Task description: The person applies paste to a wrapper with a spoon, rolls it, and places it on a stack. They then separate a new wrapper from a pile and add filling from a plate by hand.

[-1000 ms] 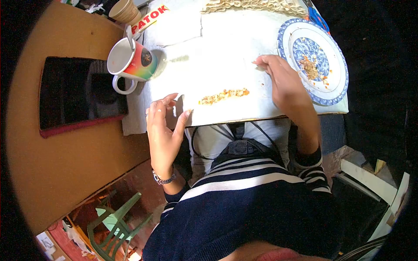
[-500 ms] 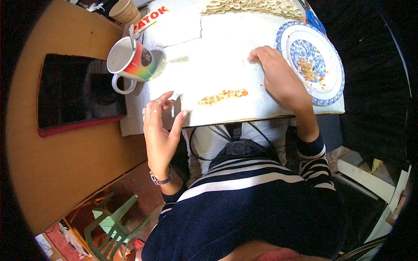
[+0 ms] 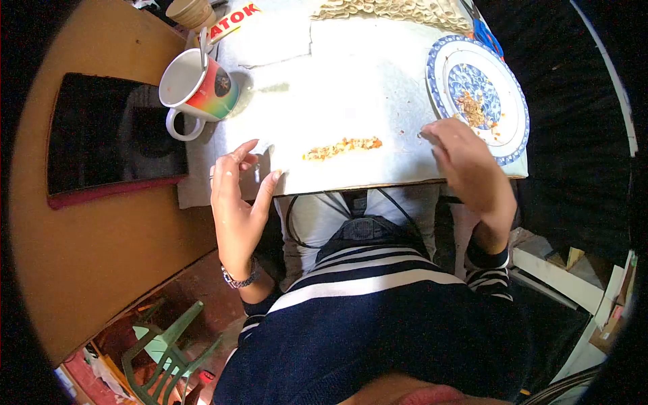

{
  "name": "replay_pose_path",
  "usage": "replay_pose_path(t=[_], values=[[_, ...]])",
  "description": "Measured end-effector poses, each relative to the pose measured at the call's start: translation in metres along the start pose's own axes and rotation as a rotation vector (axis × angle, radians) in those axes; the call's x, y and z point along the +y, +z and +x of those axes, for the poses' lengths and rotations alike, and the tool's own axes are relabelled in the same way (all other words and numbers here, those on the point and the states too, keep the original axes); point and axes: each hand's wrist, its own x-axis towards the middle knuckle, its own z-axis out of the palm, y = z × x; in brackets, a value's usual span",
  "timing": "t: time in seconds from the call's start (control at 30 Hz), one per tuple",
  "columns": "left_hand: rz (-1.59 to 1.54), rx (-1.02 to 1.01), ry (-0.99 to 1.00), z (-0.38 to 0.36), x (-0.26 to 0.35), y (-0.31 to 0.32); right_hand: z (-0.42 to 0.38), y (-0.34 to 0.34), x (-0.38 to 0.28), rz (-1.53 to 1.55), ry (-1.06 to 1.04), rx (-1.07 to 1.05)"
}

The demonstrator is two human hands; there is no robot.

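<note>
A narrow strip of orange-and-tan chopped filling (image 3: 342, 148) lies on the brightly lit white surface before me. My left hand (image 3: 236, 196) is at its left, thumb and fingers apart and empty, the thumb tip close to the front edge. On the other side, my right hand (image 3: 469, 162) hovers at the near left rim of a blue-and-white plate (image 3: 516, 128), fingers stretched leftward with nothing visible in them. More crumbly filling (image 3: 476, 109) sits on that plate. A few dark crumbs are scattered just left of the right fingertips.
A rainbow-coloured mug (image 3: 202, 91) with a spoon in it stands at the left, near a dark flat device (image 3: 115, 135). Rows of pale rolled pieces (image 3: 391, 12) line the back. Blue-handled scissors (image 3: 487, 37) lie behind the plate; a paper cup (image 3: 191, 13) stands back left.
My right hand has moved from above the white surface toward me and rightward, to the plate's near side. My left hand keeps its pose, and the filling strip looks the same.
</note>
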Motion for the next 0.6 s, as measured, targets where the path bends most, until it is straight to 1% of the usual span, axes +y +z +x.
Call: replay_pose_path(t=[0.03, 0.13, 0.23, 0.33, 0.43, 0.6], values=[[-0.007, 0.000, 0.000, 0.000, 0.000, 0.001, -0.001, 0.004, -0.006, -0.031, 0.010, 0.018], [-0.012, -0.012, -0.021, 0.000, 0.002, 0.000, 0.000, 0.020, -0.006, 0.013, 0.086, 0.028], [-0.019, -0.012, -0.021, 0.001, 0.005, -0.001, 0.006, 0.029, -0.006, 0.153, 0.100, 0.000], [-0.024, -0.010, -0.008, 0.001, 0.006, -0.001, 0.019, 0.034, -0.010, 0.215, 0.027, 0.076], [-0.026, 0.005, -0.008, 0.000, 0.006, -0.003, 0.025, 0.030, -0.002, 0.311, 0.094, 0.031], [-0.039, 0.024, -0.010, -0.002, 0.001, -0.003, 0.027, 0.024, 0.004, 0.338, 0.029, -0.029]])
